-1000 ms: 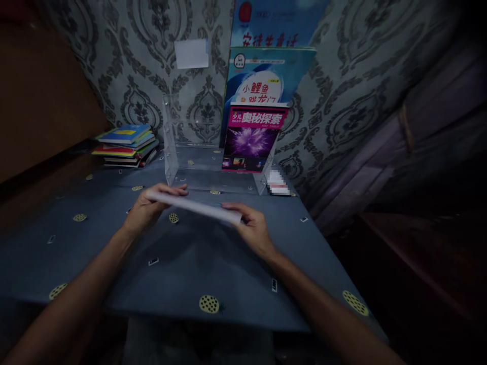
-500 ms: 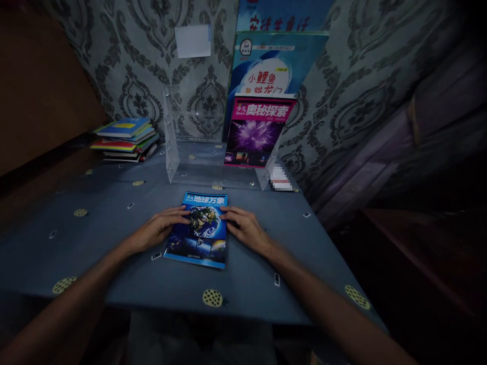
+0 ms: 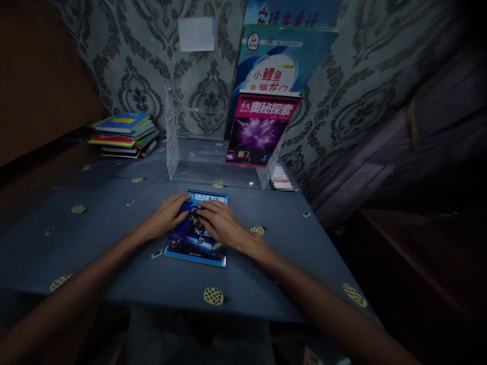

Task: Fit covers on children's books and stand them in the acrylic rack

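A blue children's book (image 3: 194,245) with the Earth on its cover lies flat on the table, directly in front of me. Along its upper left edge rests my left hand (image 3: 167,215), fingers stretched out and thumb apart. My right hand (image 3: 222,223) lies across the right half of the cover, its fingers extended over the Earth picture and hiding part of it and of the title. Behind the book stands a clear acrylic display rack (image 3: 198,172). On the rack's right side a magenta book (image 3: 258,133) leans upright in front of larger blue books (image 3: 304,56).
A stack of books (image 3: 125,134) sits at the back left of the patterned tablecloth (image 3: 114,228). A white item (image 3: 281,180), partly pixelated, lies right of the rack. A white sheet (image 3: 197,34) is on the wall, and a tied curtain (image 3: 388,132) hangs at right.
My right hand has moved left from the book's right edge onto its cover. My left hand has shifted slightly up along the left edge. The book stays in place.
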